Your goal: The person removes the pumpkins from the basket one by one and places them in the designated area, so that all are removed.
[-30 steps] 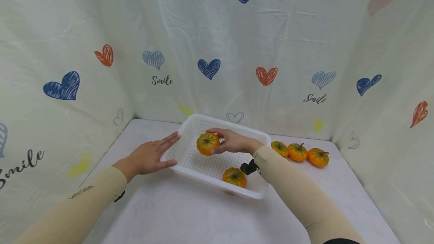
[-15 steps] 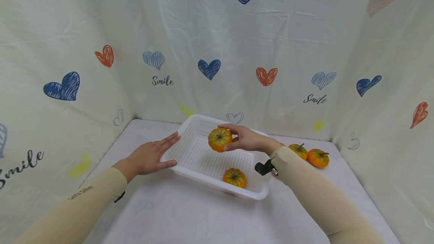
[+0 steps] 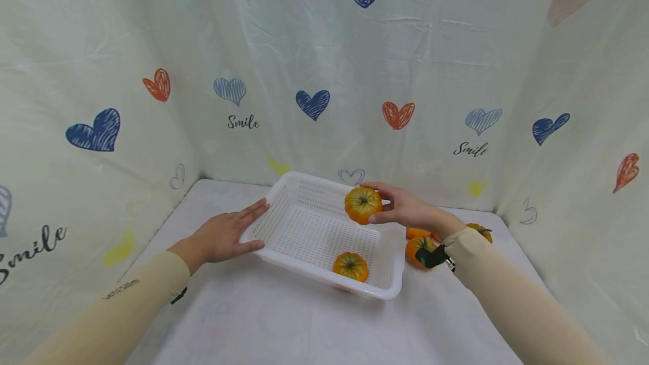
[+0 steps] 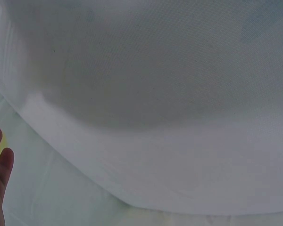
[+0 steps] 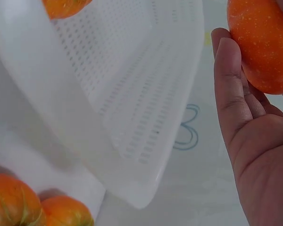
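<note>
A small orange-green pumpkin (image 3: 363,205) is gripped between the thumb and fingers of my right hand (image 3: 412,207), raised over the far right part of a white perforated plastic basket (image 3: 304,265). In the right wrist view, that pumpkin (image 5: 264,47) shows its orange side against the fingers. My left hand (image 3: 223,235) rests with straight, spread fingers on the basket's left rim. Only some fingers of the left hand (image 4: 2,172) appear in the left wrist view. Another pumpkin (image 3: 351,267) lies inside the basket near its front right corner.
Right of the basket, several pumpkins sit on the white table (image 3: 284,325), among them one pumpkin (image 3: 414,251) close to the basket wall and another (image 3: 481,232) farther right. My right forearm partly hides them. A heart-printed curtain (image 3: 314,145) encloses the table's back and sides.
My right hand has lifted the pumpkin from low in the basket and carried it rightward toward the far right rim. The left hand and basket have stayed put.
</note>
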`<action>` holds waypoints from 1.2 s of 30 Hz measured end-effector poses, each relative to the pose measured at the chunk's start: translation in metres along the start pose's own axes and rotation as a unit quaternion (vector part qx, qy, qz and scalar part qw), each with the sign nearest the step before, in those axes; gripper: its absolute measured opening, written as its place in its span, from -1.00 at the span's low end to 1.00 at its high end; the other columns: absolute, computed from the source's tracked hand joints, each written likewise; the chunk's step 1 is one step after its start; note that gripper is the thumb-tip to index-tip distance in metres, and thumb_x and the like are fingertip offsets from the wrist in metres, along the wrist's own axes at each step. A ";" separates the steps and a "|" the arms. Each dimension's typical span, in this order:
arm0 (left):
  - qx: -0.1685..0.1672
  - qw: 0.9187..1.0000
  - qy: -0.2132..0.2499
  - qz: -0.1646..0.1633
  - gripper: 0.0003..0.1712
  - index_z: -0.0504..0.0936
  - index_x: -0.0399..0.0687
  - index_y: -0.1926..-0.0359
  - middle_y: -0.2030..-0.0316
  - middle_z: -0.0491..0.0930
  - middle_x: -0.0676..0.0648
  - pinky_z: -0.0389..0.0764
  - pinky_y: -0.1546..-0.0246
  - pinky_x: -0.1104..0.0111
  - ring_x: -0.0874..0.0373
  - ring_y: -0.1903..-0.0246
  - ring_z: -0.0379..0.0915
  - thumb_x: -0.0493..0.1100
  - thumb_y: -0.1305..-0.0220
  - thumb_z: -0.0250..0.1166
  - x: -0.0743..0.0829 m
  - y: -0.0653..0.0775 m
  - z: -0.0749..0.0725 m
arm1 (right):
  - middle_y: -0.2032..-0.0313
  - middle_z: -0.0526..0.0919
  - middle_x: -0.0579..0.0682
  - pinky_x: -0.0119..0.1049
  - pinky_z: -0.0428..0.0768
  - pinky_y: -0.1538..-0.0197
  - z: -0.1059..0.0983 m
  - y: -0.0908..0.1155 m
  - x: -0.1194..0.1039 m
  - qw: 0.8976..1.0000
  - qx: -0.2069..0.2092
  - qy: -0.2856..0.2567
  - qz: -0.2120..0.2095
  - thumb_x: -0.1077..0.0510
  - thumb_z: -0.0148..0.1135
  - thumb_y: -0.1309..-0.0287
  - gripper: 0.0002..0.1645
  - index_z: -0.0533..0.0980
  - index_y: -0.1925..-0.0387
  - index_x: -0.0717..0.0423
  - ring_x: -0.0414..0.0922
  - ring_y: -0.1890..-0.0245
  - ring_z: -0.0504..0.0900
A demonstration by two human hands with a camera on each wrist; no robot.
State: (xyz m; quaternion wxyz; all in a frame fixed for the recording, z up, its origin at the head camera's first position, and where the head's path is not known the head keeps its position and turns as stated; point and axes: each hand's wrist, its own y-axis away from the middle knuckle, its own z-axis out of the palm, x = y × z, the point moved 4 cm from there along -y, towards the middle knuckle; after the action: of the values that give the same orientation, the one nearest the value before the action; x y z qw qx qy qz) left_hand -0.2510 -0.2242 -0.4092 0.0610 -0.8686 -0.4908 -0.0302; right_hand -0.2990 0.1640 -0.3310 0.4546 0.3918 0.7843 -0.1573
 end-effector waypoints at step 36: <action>0.001 1.000 -0.004 0.001 0.01 -0.03 0.08 -0.60 -0.57 -0.13 0.05 0.40 -0.21 -0.08 -0.10 -0.31 0.33 0.45 -0.34 0.03 0.001 0.000 0.001 | -0.43 0.17 0.25 0.06 0.59 -0.09 -0.044 0.134 0.113 0.983 0.143 -0.007 0.117 -0.05 0.39 -0.21 0.05 0.02 -0.56 -0.03 0.27 -0.29 0.31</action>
State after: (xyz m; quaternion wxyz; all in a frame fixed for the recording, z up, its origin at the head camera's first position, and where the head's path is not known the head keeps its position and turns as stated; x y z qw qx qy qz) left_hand -0.2508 -0.2237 -0.4097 0.0597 -0.8691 -0.4904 -0.0257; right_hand -0.2551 0.3304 -0.3875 0.4145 0.5409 0.6992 -0.2160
